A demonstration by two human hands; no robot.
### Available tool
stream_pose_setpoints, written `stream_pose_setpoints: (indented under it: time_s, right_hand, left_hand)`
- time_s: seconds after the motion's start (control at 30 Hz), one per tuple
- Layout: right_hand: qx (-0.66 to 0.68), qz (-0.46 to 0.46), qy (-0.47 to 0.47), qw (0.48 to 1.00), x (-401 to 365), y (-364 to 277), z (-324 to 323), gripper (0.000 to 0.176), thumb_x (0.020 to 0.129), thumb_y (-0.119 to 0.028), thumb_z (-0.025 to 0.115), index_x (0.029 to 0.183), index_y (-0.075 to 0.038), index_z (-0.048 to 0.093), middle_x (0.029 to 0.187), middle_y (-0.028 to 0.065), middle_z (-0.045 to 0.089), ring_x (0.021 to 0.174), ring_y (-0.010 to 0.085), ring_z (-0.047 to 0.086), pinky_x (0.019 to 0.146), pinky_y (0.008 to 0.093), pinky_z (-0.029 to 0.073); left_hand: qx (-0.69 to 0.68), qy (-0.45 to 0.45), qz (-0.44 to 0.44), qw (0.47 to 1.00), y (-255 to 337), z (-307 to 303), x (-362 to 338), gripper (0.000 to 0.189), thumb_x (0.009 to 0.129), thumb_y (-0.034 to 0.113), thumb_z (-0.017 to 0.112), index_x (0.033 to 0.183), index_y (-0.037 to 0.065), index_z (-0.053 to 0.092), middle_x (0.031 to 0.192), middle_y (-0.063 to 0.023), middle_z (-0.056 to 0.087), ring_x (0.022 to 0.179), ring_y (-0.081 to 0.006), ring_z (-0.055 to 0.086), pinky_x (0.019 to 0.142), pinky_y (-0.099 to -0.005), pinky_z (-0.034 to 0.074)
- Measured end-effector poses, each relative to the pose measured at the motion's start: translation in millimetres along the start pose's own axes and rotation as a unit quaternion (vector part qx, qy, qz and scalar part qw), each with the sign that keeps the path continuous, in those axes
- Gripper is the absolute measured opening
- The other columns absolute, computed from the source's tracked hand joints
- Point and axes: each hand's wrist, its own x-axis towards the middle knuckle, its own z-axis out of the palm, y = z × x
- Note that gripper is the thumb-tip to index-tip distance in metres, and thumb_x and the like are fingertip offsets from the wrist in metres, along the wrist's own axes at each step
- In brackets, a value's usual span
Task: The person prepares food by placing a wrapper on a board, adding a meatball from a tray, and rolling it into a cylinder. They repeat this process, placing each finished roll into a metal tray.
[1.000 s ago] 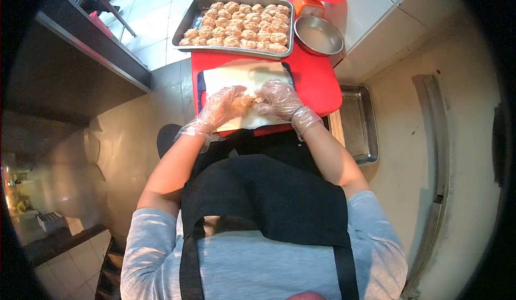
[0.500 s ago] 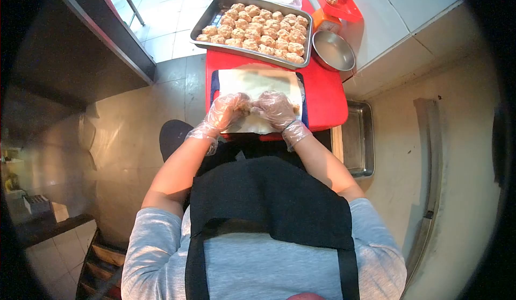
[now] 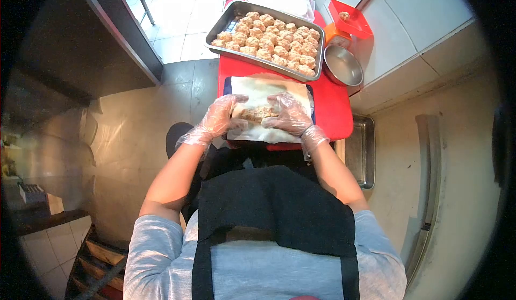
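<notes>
A strip of lumpy, pale brown filling (image 3: 258,113) lies on a white sheet (image 3: 269,87) over a dark blue board. My left hand (image 3: 222,115), in a clear plastic glove, touches the strip's left end, fingers curved round it. At the right end my right hand (image 3: 290,114), gloved the same way, presses on it with bent fingers. Both hands hold the strip between them. Beyond the sheet stands a metal tray (image 3: 210,41) with several rough round balls (image 3: 267,44) in rows.
The sheet and tray rest on a red surface (image 3: 336,106). At the right are a metal bowl (image 3: 343,65) and an orange scale (image 3: 337,35) with a red pan (image 3: 350,19). A clear plastic container (image 3: 280,0) is behind. An empty metal pan (image 3: 360,152) stands lower right.
My hands have moved apart, and the filling between them now shows. The whole view has shifted, so the tray and sheet appear further right and lower.
</notes>
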Motion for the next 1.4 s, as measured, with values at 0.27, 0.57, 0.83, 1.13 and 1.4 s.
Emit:
stream_pose_setpoints:
  time_s: [0.27,0.57,0.83,1.13,1.4]
  right_hand:
    - [-0.072,-0.027,-0.063,0.995,19.1,2.4,38.3,0.029,0.08,-0.031,0.066,0.095,-0.006,0.067,0.096,0.0183,0.063,0.098,0.0365,0.06,0.088,0.0453,0.048]
    - [-0.071,-0.064,0.007,0.995,23.5,-22.9,32.2,0.022,0.081,-0.03,0.064,0.086,-0.009,0.071,0.091,0.0145,0.066,0.088,0.0337,0.063,0.082,0.0448,0.049]
    - [-0.051,-0.042,-0.042,0.997,23.7,-13.8,34.2,0.046,0.073,-0.032,0.077,0.111,-0.009,0.067,0.111,0.0166,0.064,0.105,0.0343,0.059,0.093,0.0426,0.046]
    - [-0.093,-0.019,-0.115,0.989,20.8,-6.1,9.9,0.038,0.077,-0.031,0.07,0.108,-0.009,0.069,0.113,0.0184,0.063,0.108,0.0359,0.059,0.092,0.0431,0.047]
    - [-0.105,-0.047,0.03,0.993,0.0,15.9,8.2,0.026,0.077,-0.028,0.071,0.096,-0.01,0.071,0.093,0.0159,0.066,0.095,0.0347,0.063,0.086,0.0448,0.049]
  left_hand:
    - [0.057,-0.017,0.016,0.998,-9.4,23.8,3.4,0.022,0.078,0.014,0.072,0.099,0.009,0.069,0.09,-0.0139,0.069,0.085,-0.034,0.066,0.078,-0.0396,0.053]
    - [0.062,0.02,-0.006,0.998,-18.1,15.6,-7.4,0.019,0.077,0.019,0.073,0.094,0.01,0.07,0.089,-0.0135,0.068,0.087,-0.0336,0.065,0.078,-0.0414,0.052]
    - [0.065,-0.013,0.046,0.997,-24.7,12.1,-1.0,0.019,0.076,0.024,0.076,0.089,0.01,0.071,0.092,-0.0105,0.07,0.089,-0.0314,0.065,0.08,-0.0403,0.051]
    - [0.036,0.016,0.053,0.998,-11.2,26.0,7.0,0.024,0.073,0.022,0.078,0.091,0.01,0.069,0.107,-0.0121,0.068,0.101,-0.0302,0.064,0.088,-0.0395,0.051]
    - [0.025,0.054,0.073,0.996,5.7,40.2,17.8,0.025,0.077,0.021,0.077,0.095,0.007,0.067,0.087,-0.0135,0.069,0.083,-0.0322,0.067,0.074,-0.0393,0.053]
